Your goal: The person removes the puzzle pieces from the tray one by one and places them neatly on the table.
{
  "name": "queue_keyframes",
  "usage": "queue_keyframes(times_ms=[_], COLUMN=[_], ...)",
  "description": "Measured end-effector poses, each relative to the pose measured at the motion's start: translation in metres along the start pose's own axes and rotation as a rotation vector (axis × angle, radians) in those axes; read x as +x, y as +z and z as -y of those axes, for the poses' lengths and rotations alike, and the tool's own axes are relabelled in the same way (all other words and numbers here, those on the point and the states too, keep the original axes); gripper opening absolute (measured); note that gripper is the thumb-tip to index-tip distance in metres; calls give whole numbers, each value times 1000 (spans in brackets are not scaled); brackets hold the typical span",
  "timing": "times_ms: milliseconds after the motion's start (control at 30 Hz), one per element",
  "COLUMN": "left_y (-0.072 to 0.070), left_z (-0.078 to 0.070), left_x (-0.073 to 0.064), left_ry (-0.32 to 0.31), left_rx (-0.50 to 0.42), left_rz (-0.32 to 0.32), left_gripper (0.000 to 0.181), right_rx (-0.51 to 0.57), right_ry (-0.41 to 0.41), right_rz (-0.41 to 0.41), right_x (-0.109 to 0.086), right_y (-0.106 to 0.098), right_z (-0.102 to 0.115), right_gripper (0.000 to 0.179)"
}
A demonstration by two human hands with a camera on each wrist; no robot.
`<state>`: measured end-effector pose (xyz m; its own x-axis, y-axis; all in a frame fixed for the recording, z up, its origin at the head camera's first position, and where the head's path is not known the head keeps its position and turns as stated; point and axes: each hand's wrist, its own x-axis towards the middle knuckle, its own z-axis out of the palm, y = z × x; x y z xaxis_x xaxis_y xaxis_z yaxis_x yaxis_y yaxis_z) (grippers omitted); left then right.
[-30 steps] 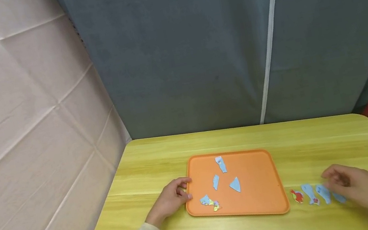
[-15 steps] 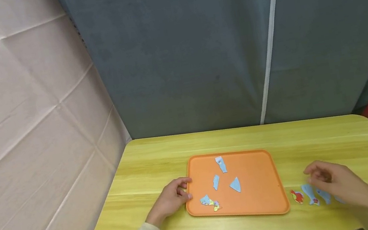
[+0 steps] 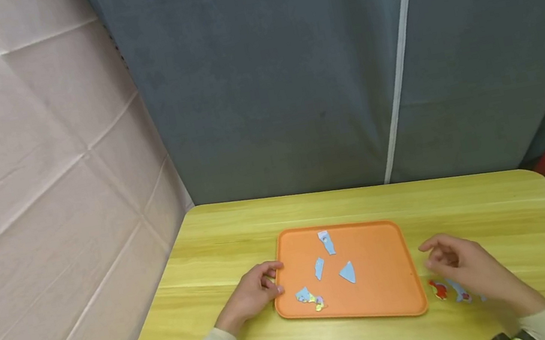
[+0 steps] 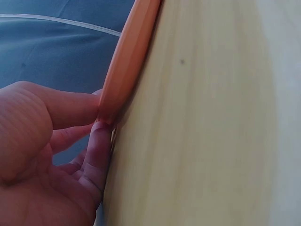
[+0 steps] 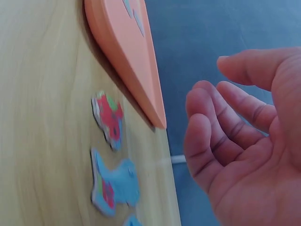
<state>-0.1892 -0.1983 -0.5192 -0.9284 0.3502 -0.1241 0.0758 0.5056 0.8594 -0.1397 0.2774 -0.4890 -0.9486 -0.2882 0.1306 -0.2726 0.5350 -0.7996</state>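
Observation:
My left hand pinches the left rim of an orange tray; in the left wrist view its thumb and fingers meet at the tray's edge. Several flat blue puzzle pieces lie apart on the tray, among them a triangular piece and a narrow piece. Right of the tray, my right hand hovers with fingers loosely curved and nothing in them. Under and beside it on the table are a red piece and a blue piece with a red patch; other pieces are mostly hidden by the hand.
The light wooden table carries the tray near its middle. A dark grey curtain hangs behind the far edge, and a pale cloth wall stands along the left side. Small black cameras sit on both wrists.
My right hand has moved left over the row of loose pieces, toward the tray's right edge, with its fingers holding nothing. The left hand and the tray stay put.

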Motion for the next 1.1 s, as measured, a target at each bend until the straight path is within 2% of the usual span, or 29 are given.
queue_keyframes(times_ms=[200, 500, 633, 1100], left_y=[0, 0, 0, 0], left_z=[0, 0, 0, 0], left_x=[0, 1, 1, 0], left_ry=[-2, 2, 2, -3], left_rx=[13, 17, 19, 23], left_rz=[-6, -3, -4, -6], left_gripper=[47, 47, 47, 46], right_rx=[39, 24, 30, 39], right_ry=[-1, -28, -9, 28], right_rz=[28, 47, 62, 124], right_x=[11, 32, 42, 68], right_y=[17, 47, 57, 91], right_z=[8, 23, 30, 31], right_gripper=[27, 24, 25, 31])
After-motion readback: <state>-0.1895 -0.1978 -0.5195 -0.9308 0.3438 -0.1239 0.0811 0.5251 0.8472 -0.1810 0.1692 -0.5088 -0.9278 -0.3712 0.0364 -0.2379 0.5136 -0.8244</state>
